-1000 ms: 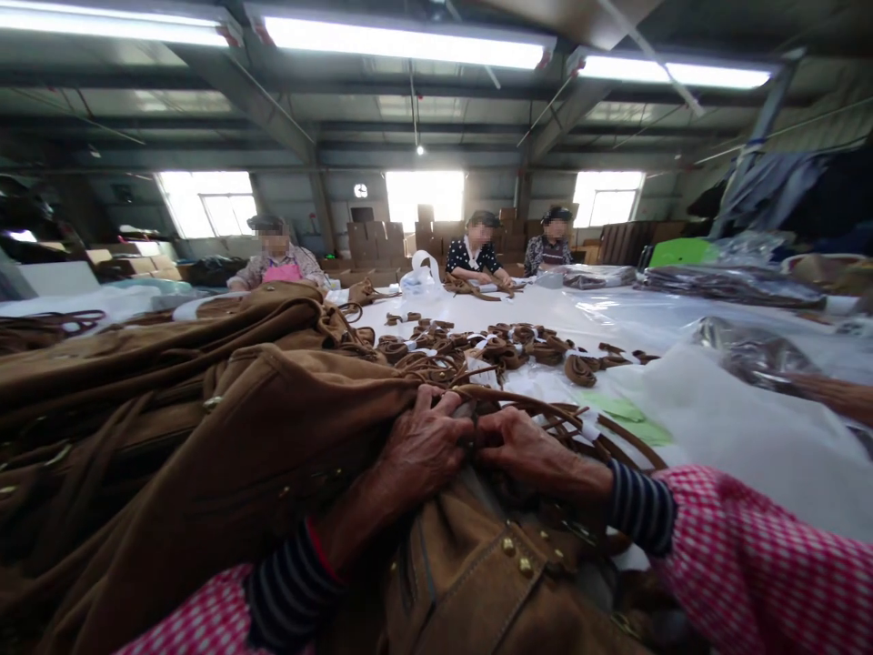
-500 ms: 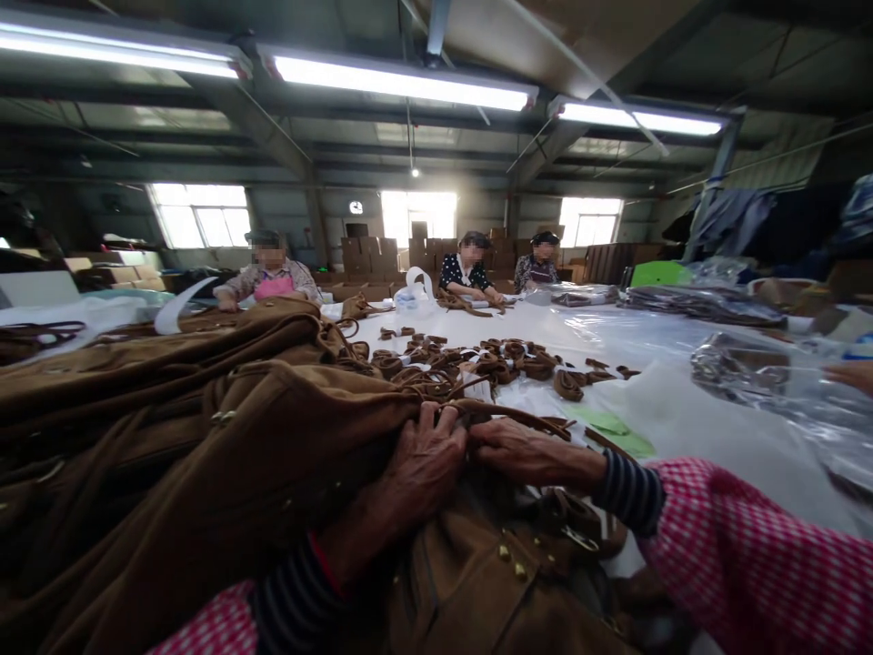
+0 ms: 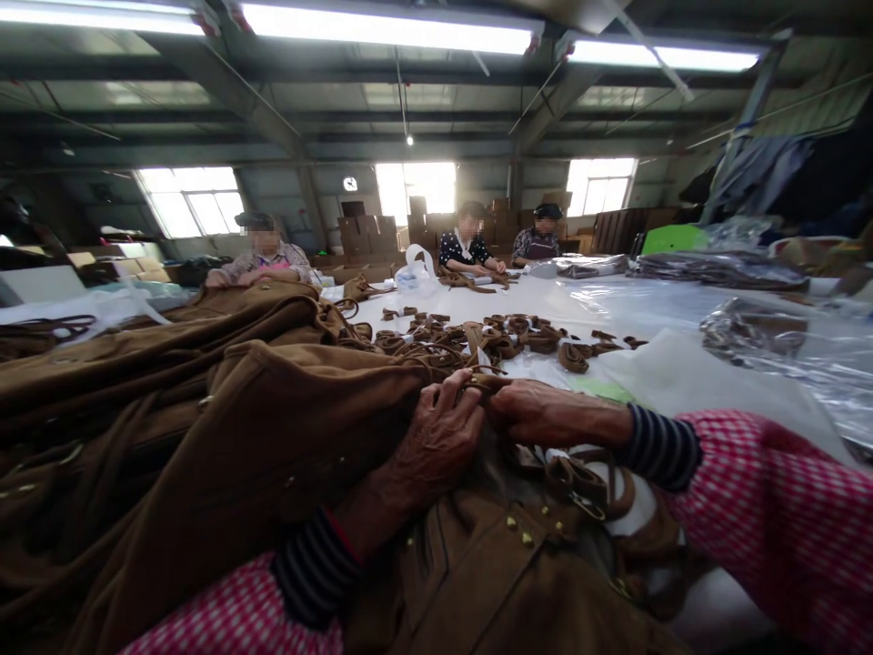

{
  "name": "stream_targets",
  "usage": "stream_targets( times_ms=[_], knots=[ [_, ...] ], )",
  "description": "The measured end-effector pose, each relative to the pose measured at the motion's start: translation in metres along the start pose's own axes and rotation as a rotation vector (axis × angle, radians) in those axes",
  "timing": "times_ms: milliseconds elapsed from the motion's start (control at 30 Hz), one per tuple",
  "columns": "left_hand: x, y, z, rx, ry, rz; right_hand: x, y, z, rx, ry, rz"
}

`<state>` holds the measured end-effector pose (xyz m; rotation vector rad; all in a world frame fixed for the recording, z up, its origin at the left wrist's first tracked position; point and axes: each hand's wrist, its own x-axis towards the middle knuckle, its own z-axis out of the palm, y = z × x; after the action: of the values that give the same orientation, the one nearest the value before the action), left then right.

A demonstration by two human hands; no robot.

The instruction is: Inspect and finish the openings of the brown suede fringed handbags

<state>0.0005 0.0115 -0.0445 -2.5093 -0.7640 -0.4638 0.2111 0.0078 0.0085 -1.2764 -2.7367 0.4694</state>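
My left hand point(image 3: 443, 429) has its fingers bent around the edge of a brown fabric bag point(image 3: 293, 428) with small metal studs. Close beside it, my right hand point(image 3: 536, 409) is closed on a brown strap point(image 3: 487, 380) at the bag's edge; its fingertips are partly hidden. The two hands nearly touch. Below them lies another brown bag point(image 3: 491, 564) with gold-coloured studs and a metal clasp. Rolled brown straps point(image 3: 508, 337) with white wraps lie in a heap just beyond the hands.
Brown bags are piled on the left. Clear plastic packaging point(image 3: 757, 327) lies at the right of the white table point(image 3: 614, 314). Three people stand or sit across the table, one handling brown pieces. A green sheet point(image 3: 610, 389) lies beyond my right forearm.
Both hands have shifted slightly right, with the bag's edge and strap still between them. The camera view has tilted down. The strap end at the right hand is no longer seen stretching rightward.
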Motion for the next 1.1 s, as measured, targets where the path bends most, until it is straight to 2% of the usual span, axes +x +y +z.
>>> stream_targets(
  times_ms=[100,233,333,433,533,600,667,767,867,967,1100],
  knots=[
    [0.001,-0.001,-0.001,0.034,0.069,0.061,-0.005,-0.004,0.003,-0.113,0.068,0.056],
    [0.001,-0.002,0.0,0.034,0.178,0.167,-0.018,0.001,0.003,-0.266,0.083,0.165],
    [0.001,-0.003,0.004,-0.034,0.194,0.156,-0.034,0.014,0.002,-0.221,0.158,0.177],
    [0.001,-0.005,0.008,-0.231,0.193,0.058,-0.045,0.03,0.004,-0.027,0.276,0.196],
    [0.003,-0.007,0.006,-0.554,0.205,-0.149,-0.043,0.038,0.012,0.18,0.448,0.209],
    [0.005,-0.008,0.003,-0.773,0.211,-0.31,-0.033,0.036,0.02,0.343,0.563,0.209],
    [0.007,-0.008,-0.001,-0.937,0.213,-0.426,-0.021,0.026,0.026,0.559,0.625,0.215],
    [0.007,-0.01,-0.003,-1.07,0.198,-0.51,-0.002,0.007,0.033,0.911,0.621,0.198],
    [0.006,-0.012,0.0,-1.155,0.178,-0.533,0.011,-0.006,0.037,1.156,0.611,0.136],
    [0.005,-0.013,0.004,-1.186,0.176,-0.519,0.014,-0.006,0.041,1.265,0.614,0.094],
    [0.006,-0.011,0.009,-1.234,0.233,-0.5,0.01,0.001,0.045,1.236,0.579,0.123]
  ],
)
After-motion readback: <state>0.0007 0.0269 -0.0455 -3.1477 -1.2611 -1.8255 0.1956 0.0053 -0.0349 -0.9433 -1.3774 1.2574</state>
